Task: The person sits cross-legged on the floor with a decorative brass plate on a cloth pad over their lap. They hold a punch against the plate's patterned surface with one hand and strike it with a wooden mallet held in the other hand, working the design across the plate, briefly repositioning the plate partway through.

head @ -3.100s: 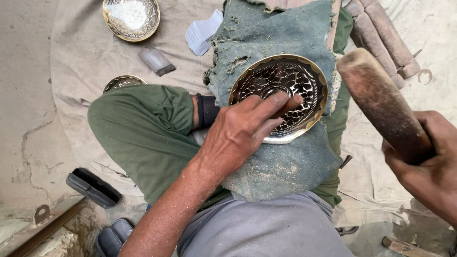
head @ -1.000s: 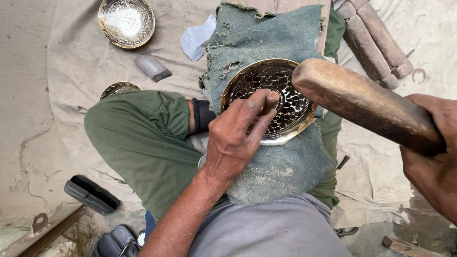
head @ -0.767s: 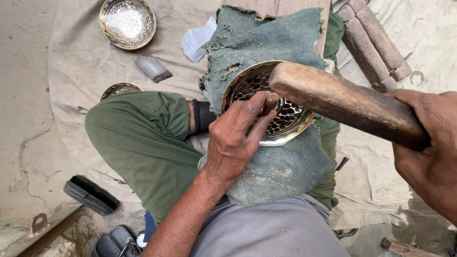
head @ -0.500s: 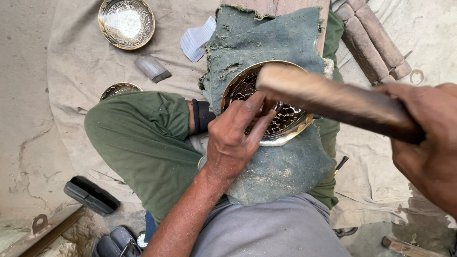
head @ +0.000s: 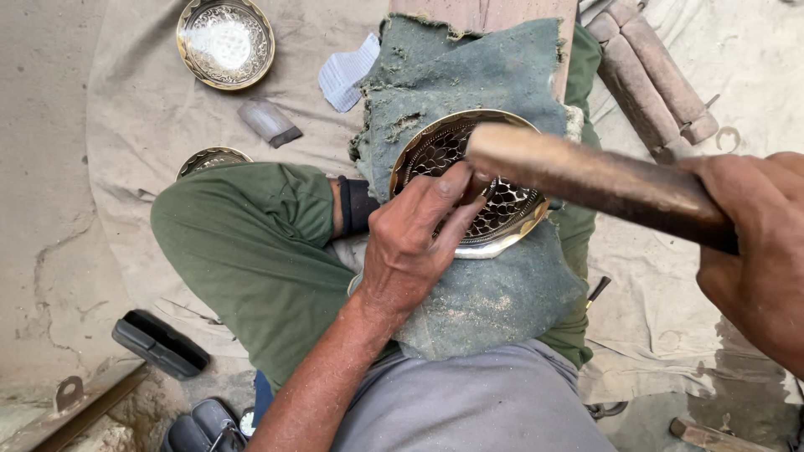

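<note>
A round brass bowl [head: 435, 146] with pierced lattice work lies on a frayed green cloth [head: 494, 67] over my lap. My left hand [head: 414, 238] presses on the bowl, fingertips pinched near its middle; whatever small thing they hold is hidden. My right hand [head: 758, 251] grips a thick wooden mallet [head: 586, 180], whose far end is down over the bowl's middle, beside my left fingertips.
Two more brass bowls [head: 224, 40] [head: 209, 159] lie on the canvas sheet at upper left, near a small metal block [head: 268, 121] and a pale folded paper [head: 347, 71]. Wooden rods [head: 657, 79] lie upper right. A dark case [head: 159, 343] sits lower left.
The mallet has swung down from a raised position at the right to the bowl's middle. My left hand has stayed on the bowl, fingers now pinched together.
</note>
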Motion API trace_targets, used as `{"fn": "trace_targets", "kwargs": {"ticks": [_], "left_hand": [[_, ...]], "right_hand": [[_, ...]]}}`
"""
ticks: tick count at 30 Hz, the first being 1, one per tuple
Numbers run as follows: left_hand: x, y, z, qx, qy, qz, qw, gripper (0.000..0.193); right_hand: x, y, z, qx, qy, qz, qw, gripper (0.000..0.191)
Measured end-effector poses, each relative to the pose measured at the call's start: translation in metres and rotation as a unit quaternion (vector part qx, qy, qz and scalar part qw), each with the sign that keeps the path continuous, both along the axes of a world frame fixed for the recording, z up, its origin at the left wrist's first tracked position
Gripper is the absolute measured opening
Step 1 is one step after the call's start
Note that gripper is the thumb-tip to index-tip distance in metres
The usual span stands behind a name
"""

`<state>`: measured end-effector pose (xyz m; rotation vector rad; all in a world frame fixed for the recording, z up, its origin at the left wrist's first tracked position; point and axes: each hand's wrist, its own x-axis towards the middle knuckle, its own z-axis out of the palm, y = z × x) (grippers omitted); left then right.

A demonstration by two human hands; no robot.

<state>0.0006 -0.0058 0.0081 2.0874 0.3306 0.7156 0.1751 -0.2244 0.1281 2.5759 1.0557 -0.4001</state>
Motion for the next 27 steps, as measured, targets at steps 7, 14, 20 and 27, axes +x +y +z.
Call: {"fn": "trace_targets", "kwargs": {"ticks": [7, 14, 20, 27], "left_hand": [[-0.001, 0.002, 0.001, 0.011, 0.005, -0.008, 1.000, 0.048], [-0.002, 0.006, 0.003, 0.018, 0.009, -0.027, 0.999, 0.048], [0.002, 0.007, -0.006, 0.030, 0.005, -0.041, 0.999, 0.049], [0.001, 0.011, -0.003, 0.037, 0.014, -0.068, 0.997, 0.050]], "right_hand": [[-0.008, 0.021, 0.014, 0.021, -0.008, 0.027, 0.999, 0.049], [-0.012, 0.016, 0.014, 0.069, -0.029, 0.079, 0.994, 0.041], [-0.017, 0.016, 0.012, 0.131, -0.018, 0.061, 0.989, 0.042], [-0.012, -0.004, 0.002, 0.126, 0.020, 0.019, 0.992, 0.031]]}}
